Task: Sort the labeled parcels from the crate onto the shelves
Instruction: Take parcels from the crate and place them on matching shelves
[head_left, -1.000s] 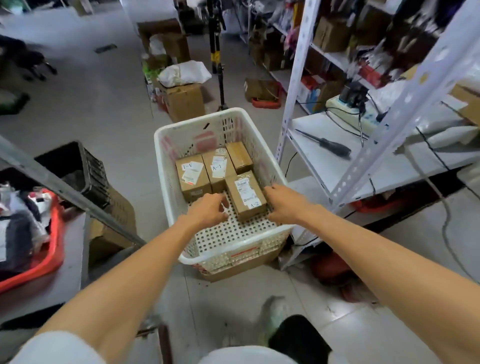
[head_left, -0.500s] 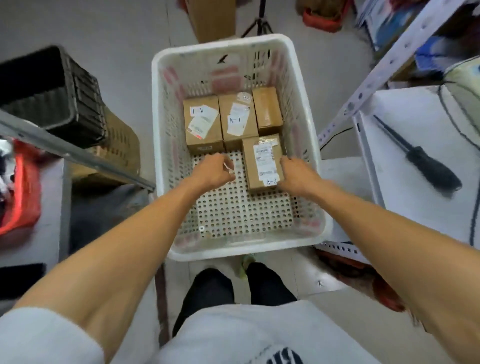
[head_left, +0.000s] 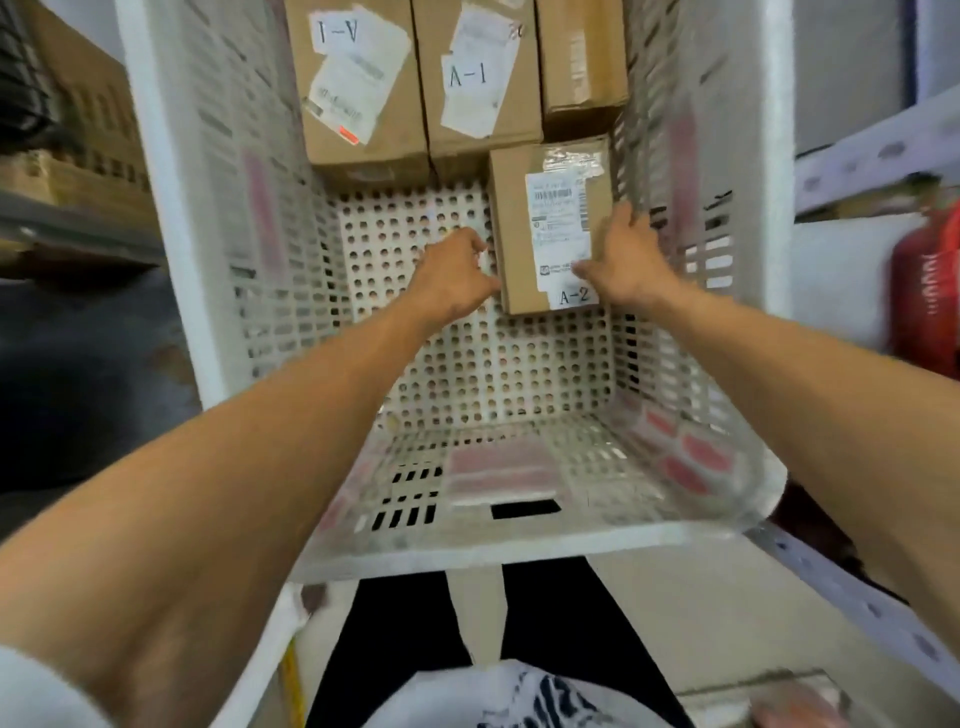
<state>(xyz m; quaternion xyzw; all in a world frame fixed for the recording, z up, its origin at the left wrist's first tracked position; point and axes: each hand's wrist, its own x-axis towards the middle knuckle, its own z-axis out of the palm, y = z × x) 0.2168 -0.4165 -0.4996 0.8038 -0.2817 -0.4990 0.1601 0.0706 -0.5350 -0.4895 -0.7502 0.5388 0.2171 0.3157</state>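
Head view: compared with half a second before, the crate (head_left: 171, 208) was seen from much closer. The right hand (head_left: 628, 265) had been brought onto the A-2 parcel (head_left: 519, 234), thumb laid across its label and fingers curled over its right edge. The left hand (head_left: 452, 275) was curled against the parcel's left side; a grip there could not be told. The parcel lay unmoved on the crate floor by the right wall. The A-1 parcels (head_left: 363, 78) behind were cut off. A blurred red extinguisher (head_left: 924, 291) was seen at right.
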